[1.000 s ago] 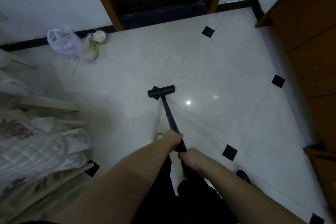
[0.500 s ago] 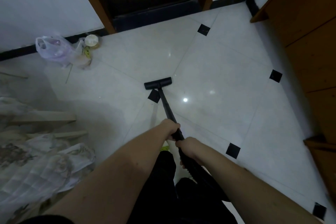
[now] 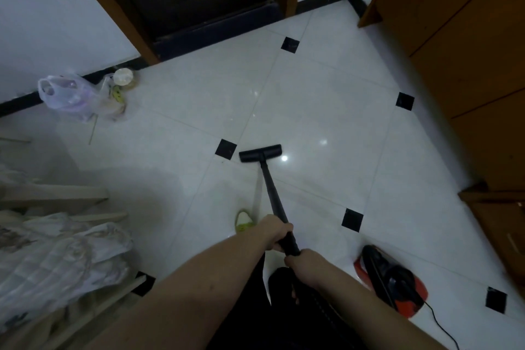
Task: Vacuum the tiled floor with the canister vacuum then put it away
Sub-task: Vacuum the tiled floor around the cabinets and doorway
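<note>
Two bare hands grip the long black vacuum tube (image 3: 271, 193). The left hand (image 3: 275, 234) wraps round it higher up, and the right hand (image 3: 304, 260) curls round it just below. Its flat black floor head (image 3: 260, 153) sits on the shiny white tiled floor (image 3: 181, 111). The red and black canister vacuum (image 3: 390, 283) sits by the right arm. A thin see-through plastic bag (image 3: 72, 96) holding small things lies by the wall.

The right hand (image 3: 305, 263) covers the wand's (image 3: 272, 196) upper end. The hose (image 3: 324, 307) merges into dark clothing, its course indistinct. The power cord (image 3: 443, 328) leaves the bottom edge. The plastic bag's (image 3: 71, 96) contents are too blurred to identify. The left edge crops the bedding (image 3: 51, 258).
</note>
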Demonstrator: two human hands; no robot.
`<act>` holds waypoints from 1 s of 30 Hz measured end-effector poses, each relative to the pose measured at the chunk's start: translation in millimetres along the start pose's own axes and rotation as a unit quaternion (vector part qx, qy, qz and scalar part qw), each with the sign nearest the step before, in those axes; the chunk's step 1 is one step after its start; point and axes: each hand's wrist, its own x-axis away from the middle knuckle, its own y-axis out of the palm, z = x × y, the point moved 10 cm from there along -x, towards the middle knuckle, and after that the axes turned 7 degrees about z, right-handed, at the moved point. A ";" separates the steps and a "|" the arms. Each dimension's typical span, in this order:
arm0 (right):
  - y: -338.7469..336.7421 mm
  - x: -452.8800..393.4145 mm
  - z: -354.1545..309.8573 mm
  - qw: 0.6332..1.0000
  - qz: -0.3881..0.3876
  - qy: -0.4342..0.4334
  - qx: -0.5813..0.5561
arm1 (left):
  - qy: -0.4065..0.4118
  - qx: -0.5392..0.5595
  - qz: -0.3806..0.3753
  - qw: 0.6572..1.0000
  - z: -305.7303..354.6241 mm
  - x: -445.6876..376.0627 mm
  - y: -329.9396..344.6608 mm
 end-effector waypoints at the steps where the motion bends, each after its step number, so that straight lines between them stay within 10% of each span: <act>1: -3.5 5.0 9.6 1.000 0.001 0.002 0.003 | -0.001 -0.004 0.002 1.000 -3.2 5.3 8.9; 18: -32.9 16.0 82.1 0.998 0.006 0.027 -0.053 | 0.026 -0.024 0.023 0.999 -5.4 38.5 71.6; 30: -61.4 -20.2 -30.1 0.996 -0.016 0.033 -0.080 | 0.010 -0.045 0.016 0.999 81.6 -17.4 6.5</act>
